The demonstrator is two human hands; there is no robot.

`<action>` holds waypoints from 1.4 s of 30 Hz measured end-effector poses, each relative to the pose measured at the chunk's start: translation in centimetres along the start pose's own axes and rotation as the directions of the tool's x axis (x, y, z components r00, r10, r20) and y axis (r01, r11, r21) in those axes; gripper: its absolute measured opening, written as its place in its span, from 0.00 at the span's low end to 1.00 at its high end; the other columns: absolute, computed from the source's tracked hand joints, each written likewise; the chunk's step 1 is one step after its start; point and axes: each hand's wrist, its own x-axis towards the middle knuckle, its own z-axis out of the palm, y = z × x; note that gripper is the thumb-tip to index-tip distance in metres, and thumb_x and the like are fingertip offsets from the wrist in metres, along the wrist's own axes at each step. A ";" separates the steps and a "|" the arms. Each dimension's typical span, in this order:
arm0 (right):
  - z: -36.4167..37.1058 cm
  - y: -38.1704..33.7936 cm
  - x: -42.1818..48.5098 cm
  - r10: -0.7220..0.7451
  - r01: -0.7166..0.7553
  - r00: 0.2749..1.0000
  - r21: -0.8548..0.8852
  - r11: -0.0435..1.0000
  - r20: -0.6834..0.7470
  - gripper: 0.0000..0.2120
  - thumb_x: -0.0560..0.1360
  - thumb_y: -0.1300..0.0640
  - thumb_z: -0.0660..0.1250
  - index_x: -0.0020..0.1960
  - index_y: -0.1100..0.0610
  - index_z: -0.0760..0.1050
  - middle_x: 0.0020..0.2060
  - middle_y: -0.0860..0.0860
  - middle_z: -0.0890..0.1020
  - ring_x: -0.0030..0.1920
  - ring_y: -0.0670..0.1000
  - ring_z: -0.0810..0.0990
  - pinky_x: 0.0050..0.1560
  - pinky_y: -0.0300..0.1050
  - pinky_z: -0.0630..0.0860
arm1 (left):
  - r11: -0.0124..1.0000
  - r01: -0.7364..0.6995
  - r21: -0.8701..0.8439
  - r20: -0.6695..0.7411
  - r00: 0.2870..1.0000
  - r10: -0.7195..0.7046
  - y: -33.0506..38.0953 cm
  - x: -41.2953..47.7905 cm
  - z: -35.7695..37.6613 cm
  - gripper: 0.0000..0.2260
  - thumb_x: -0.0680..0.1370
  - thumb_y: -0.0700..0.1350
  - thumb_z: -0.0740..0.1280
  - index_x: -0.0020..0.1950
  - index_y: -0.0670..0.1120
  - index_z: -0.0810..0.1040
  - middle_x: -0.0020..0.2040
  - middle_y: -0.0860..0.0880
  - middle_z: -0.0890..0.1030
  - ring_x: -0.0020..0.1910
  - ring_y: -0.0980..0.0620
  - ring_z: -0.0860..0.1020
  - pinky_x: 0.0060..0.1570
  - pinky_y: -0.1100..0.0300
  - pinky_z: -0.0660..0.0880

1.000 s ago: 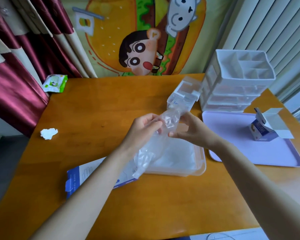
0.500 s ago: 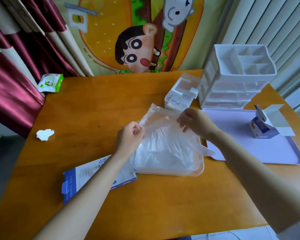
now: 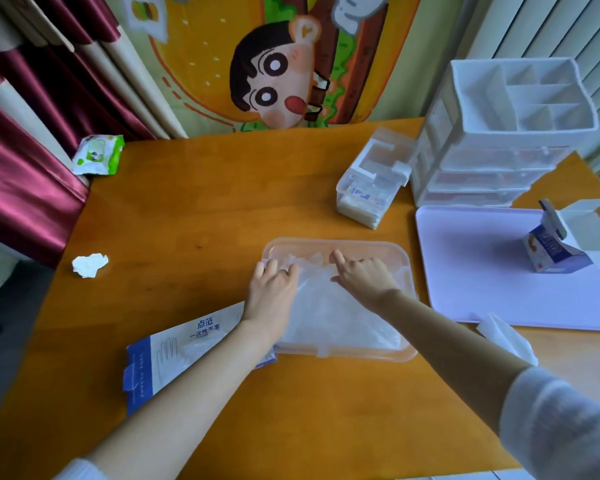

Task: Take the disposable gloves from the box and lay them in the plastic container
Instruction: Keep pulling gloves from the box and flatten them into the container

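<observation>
A clear plastic container (image 3: 340,243) sits in the middle of the orange table, with thin see-through disposable gloves (image 3: 329,313) lying flat inside it. My left hand (image 3: 272,292) rests palm down on the gloves at the container's left edge, fingers spread. My right hand (image 3: 362,277) presses on the gloves near the container's middle, index finger stretched out. Neither hand grips anything. The flat blue-and-white glove box (image 3: 174,351) lies on the table left of the container, partly under my left forearm.
A lilac tray (image 3: 482,271) with a small open carton (image 3: 558,244) lies at the right. Behind it stand a white drawer organiser (image 3: 506,133) and a small clear box (image 3: 371,181). A crumpled tissue (image 3: 89,265) and a wipes pack (image 3: 97,154) sit at the left.
Both hands lowered the glove, which they had stretched out in the air, down into the container. They now lie flat on it with fingers apart.
</observation>
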 end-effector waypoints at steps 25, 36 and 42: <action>3.4 -0.8 -1.3 0.074 -0.119 0.924 0.100 0.988 0.376 0.36 0.75 0.50 0.68 0.75 0.57 0.52 0.72 0.58 0.58 0.63 0.58 0.71 0.60 0.48 0.70 | 0.966 -0.235 -0.105 0.451 0.855 0.257 2.6 4.1 4.6 0.26 0.76 0.39 0.68 0.71 0.43 0.61 0.69 0.41 0.60 0.68 0.39 0.61 0.61 0.47 0.67; 3.3 0.0 -0.9 0.095 -0.095 0.928 -0.017 0.995 0.360 0.41 0.72 0.52 0.72 0.75 0.52 0.50 0.70 0.56 0.60 0.66 0.56 0.67 0.61 0.46 0.70 | 0.956 -0.292 0.020 0.497 0.833 0.244 3.1 4.0 5.3 0.36 0.74 0.38 0.68 0.76 0.45 0.50 0.75 0.39 0.51 0.71 0.36 0.58 0.56 0.52 0.72; 0.4 -0.9 -2.3 0.159 -0.207 0.970 0.283 0.937 0.184 0.24 0.80 0.60 0.59 0.74 0.57 0.56 0.69 0.54 0.66 0.65 0.56 0.68 0.55 0.49 0.73 | 0.928 -0.358 -0.100 0.265 0.890 0.372 0.7 2.6 2.0 0.21 0.80 0.45 0.62 0.72 0.43 0.63 0.69 0.42 0.68 0.68 0.42 0.64 0.67 0.50 0.60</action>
